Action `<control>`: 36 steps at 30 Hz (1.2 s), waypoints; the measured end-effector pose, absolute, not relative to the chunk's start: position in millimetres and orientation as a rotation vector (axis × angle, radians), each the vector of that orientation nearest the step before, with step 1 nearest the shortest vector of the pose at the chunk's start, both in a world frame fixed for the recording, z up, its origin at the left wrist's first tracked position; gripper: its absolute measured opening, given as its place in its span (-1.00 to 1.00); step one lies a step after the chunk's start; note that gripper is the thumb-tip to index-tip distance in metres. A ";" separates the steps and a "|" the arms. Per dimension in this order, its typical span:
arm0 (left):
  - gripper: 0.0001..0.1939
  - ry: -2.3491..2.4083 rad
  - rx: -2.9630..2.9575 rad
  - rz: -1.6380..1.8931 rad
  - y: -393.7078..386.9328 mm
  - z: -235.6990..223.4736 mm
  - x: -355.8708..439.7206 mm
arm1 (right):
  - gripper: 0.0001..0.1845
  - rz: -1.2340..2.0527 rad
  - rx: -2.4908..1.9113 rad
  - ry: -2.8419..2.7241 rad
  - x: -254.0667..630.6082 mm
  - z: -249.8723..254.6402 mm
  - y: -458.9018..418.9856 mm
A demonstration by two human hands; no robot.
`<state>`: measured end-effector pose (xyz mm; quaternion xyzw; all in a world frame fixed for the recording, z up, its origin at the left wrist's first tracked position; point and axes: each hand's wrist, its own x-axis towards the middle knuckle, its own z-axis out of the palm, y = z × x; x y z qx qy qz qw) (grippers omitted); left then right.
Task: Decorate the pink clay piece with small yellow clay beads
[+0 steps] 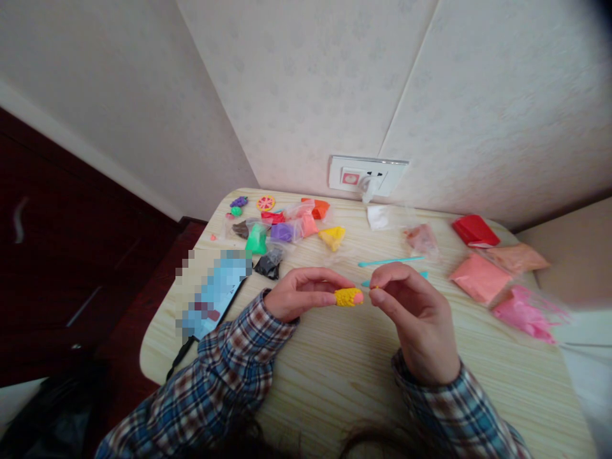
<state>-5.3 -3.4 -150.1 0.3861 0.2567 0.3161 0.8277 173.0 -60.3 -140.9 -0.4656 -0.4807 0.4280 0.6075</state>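
The left hand [306, 294] pinches a pebbly yellow piece [347, 297] over the middle of the table [335, 382]; yellow covers most of it, its pink end bare. Just beside, the right hand [425, 325] nips a tiny orange bit [377, 288]. Beyond lie a slim turquoise stick [392, 261] and, near the far left corner, a seemingly finished knobbly purple cluster [238, 201] and flat round slice [266, 203].

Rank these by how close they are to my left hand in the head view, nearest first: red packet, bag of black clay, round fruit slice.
From your left hand:
1. bag of black clay, just beyond the wrist
2. round fruit slice, back left
3. red packet, far right
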 end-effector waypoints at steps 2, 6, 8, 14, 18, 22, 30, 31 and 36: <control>-0.71 0.542 0.824 0.670 -3.4 -150.3 -5.3 | -0.93 0.983 -1.085 -1.112 173.2 -141.6 -61.1; -0.72 0.532 0.819 0.672 -3.6 -150.3 -4.9 | -0.83 0.978 -1.098 -1.142 175.5 -144.6 -63.8; -0.71 0.524 0.809 0.678 -3.5 -150.3 -4.5 | -0.84 0.974 -1.093 -1.156 175.9 -145.2 -64.1; -0.68 0.481 0.688 0.680 -2.9 -150.5 -4.3 | -0.97 0.932 -1.102 -1.093 171.8 -144.4 -60.9; -0.69 0.476 0.656 0.661 -3.7 -150.6 -3.5 | -0.88 0.851 -1.086 -1.164 171.7 -144.2 -62.8; -0.70 0.525 0.694 0.651 -4.8 -150.7 -1.9 | -0.73 0.739 -1.095 -1.329 172.7 -142.0 -66.9; -0.64 0.540 0.687 0.667 -5.0 -155.1 -3.1 | -0.87 0.479 -1.214 -1.479 167.6 -139.2 -68.7; -0.64 0.534 0.677 0.666 -5.2 -155.6 -3.2 | -0.85 0.452 -1.218 -1.489 167.4 -139.5 -68.7; -0.70 0.498 0.641 0.666 -6.3 -156.1 -2.7 | -0.75 0.359 -1.165 -1.544 169.4 -141.0 -69.8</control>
